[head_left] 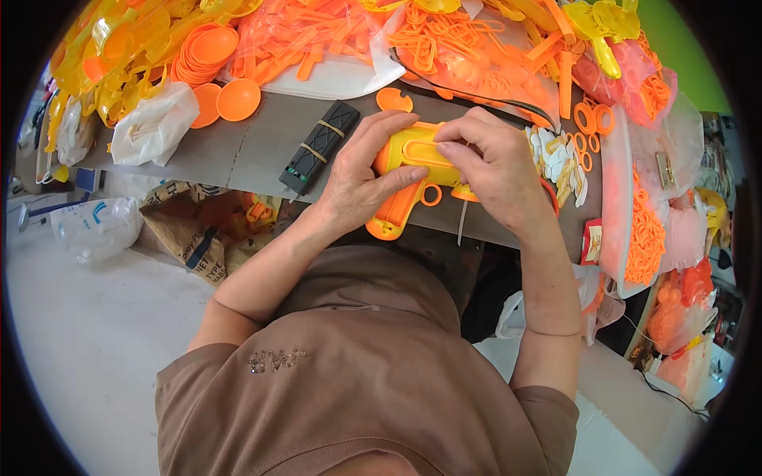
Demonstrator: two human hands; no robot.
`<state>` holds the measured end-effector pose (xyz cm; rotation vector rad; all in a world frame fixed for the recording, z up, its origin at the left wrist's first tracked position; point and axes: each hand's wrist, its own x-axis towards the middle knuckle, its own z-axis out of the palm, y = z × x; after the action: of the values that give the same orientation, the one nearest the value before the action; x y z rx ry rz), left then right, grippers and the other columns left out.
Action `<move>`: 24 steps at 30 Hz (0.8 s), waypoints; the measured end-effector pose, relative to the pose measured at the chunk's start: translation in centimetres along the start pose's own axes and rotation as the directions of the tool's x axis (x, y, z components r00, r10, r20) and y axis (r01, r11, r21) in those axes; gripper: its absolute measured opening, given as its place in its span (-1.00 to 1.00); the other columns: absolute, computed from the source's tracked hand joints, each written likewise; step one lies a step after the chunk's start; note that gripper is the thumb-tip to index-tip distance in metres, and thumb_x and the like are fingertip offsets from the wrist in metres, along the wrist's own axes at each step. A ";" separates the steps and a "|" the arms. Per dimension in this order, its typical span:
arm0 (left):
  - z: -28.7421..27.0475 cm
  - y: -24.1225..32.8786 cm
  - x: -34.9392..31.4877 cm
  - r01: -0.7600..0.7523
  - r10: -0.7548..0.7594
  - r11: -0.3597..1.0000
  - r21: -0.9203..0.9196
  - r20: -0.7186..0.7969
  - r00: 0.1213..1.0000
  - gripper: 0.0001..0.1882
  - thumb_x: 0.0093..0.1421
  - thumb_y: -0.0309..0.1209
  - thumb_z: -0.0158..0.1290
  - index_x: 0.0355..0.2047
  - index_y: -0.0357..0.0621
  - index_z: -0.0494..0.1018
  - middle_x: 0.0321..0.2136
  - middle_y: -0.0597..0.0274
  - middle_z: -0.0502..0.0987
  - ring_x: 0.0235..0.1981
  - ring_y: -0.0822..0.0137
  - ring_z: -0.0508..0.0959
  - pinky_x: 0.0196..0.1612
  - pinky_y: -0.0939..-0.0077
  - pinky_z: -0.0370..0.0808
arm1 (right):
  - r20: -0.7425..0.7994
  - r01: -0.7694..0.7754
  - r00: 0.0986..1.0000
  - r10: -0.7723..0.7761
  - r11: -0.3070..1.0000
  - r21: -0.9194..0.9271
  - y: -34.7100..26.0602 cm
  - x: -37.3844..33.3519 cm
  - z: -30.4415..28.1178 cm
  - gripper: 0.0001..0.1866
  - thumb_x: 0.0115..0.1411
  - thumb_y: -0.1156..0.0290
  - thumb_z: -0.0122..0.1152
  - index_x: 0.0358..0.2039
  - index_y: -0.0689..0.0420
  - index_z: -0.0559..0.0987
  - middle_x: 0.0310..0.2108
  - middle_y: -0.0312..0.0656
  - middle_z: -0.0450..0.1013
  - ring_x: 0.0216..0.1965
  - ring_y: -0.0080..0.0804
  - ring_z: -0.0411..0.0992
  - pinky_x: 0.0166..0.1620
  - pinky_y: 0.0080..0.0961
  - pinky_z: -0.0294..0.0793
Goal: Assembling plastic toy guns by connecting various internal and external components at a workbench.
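At the front edge of the grey workbench (238, 155), both hands close on an orange and yellow plastic toy gun (409, 178) that lies half over the bench edge, its orange grip pointing down toward the person's lap. Left hand (361, 174) wraps the toy from its left side: the thumb lies flat across the orange body just above the round trigger loop, while the other fingers curl over the top, loosely bent and close together. Right hand (492, 163) comes in from the right, its fingers bunched and bent down, the fingertips (448, 139) pressing on the yellow upper part of the toy; whether they pinch a small piece there cannot be told.

Just left of the left hand lies a black ribbed rectangular block (320, 147) bound with two rubber bands. Behind it sit orange round discs (230, 99) and a crumpled white plastic bag (155, 123). To the right of the right hand is a heap of small white plastic pieces (559, 159) and some orange rings (591, 119). Heaps of orange and yellow plastic parts (444, 40) fill the back of the bench.
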<state>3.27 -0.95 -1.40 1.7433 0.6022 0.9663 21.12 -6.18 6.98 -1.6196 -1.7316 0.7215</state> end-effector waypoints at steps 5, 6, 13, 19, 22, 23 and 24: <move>0.2 -0.2 -0.2 0.017 -0.017 0.999 -0.039 0.001 1.000 -0.40 0.05 -0.27 0.26 0.06 -0.23 0.33 0.02 -0.02 0.33 0.02 0.13 0.40 0.04 0.39 0.37 | -0.041 0.102 0.993 -0.112 0.977 -0.185 -0.3 -0.3 0.5 -0.93 0.09 0.56 0.15 -0.39 0.28 0.52 -0.47 -0.15 0.35 -0.51 -0.32 0.38 -0.44 -0.45 0.32; 0.2 -0.3 -0.2 0.019 -0.019 0.998 -0.052 0.001 1.000 -0.39 0.04 -0.26 0.27 0.06 -0.23 0.33 0.02 -0.02 0.33 0.02 0.13 0.40 0.04 0.39 0.37 | -0.050 0.113 0.990 -0.128 0.966 -0.232 -0.4 -0.5 0.7 -0.93 0.08 0.56 0.14 -0.39 0.28 0.51 -0.46 -0.12 0.34 -0.48 -0.21 0.39 -0.42 -0.39 0.34; 0.8 0.3 0.0 -0.030 0.036 0.995 0.092 -0.062 0.997 -0.72 0.28 -0.47 -0.11 -0.03 -0.30 0.35 -0.04 -0.07 0.36 0.02 0.10 0.39 0.09 0.42 0.28 | -0.134 0.102 0.976 -0.171 0.904 -0.415 -1.2 -1.4 2.1 -0.96 0.06 0.62 0.07 -0.45 0.22 0.45 -0.48 -0.08 0.28 -0.46 -0.04 0.39 -0.43 -0.23 0.38; 0.8 0.2 -0.2 0.042 -0.043 0.999 -0.015 -0.047 0.998 -0.71 0.29 -0.44 -0.10 -0.03 -0.35 0.36 -0.04 0.01 0.38 -0.01 0.21 0.39 0.07 0.46 0.29 | -0.165 0.090 0.973 -0.160 0.925 -0.369 -0.4 -1.6 2.7 -0.97 0.07 0.58 0.11 -0.44 0.24 0.46 -0.46 -0.08 0.29 -0.49 -0.04 0.39 -0.47 -0.25 0.40; 0.5 -0.1 -0.5 0.075 -0.077 0.995 -0.065 -0.030 0.997 -0.64 0.33 -0.36 -0.10 0.04 -0.35 0.31 -0.03 0.05 0.38 0.00 0.29 0.38 0.09 0.49 0.28 | -0.285 0.043 0.950 -0.129 0.956 -0.289 1.0 -2.4 0.3 -0.89 0.08 0.52 0.16 -0.34 0.23 0.52 -0.43 -0.11 0.35 -0.40 -0.15 0.44 -0.36 -0.35 0.42; 0.6 0.0 -0.6 0.077 -0.080 0.995 -0.068 -0.031 0.996 -0.64 0.33 -0.36 -0.10 0.04 -0.35 0.31 -0.03 0.05 0.38 0.00 0.29 0.38 0.09 0.49 0.28 | -0.388 0.032 0.910 -0.144 0.959 -0.281 2.3 -2.7 -1.0 -0.87 0.08 0.51 0.18 -0.32 0.22 0.54 -0.42 -0.12 0.36 -0.37 -0.20 0.44 -0.33 -0.38 0.41; 0.7 0.4 -0.6 0.116 -0.121 0.981 -0.153 -0.022 0.992 -0.61 0.34 -0.33 -0.11 0.08 -0.34 0.28 -0.02 0.08 0.37 0.00 0.33 0.37 0.09 0.51 0.28 | -0.403 -0.051 0.912 -0.071 0.957 -0.286 3.6 -3.2 -2.6 -0.86 0.07 0.50 0.20 -0.33 0.22 0.55 -0.43 -0.12 0.36 -0.37 -0.22 0.44 -0.30 -0.39 0.40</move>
<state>3.46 -1.93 -1.32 1.5426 0.6291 0.9332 25.48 -9.21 5.57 -1.7993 -1.5803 0.0984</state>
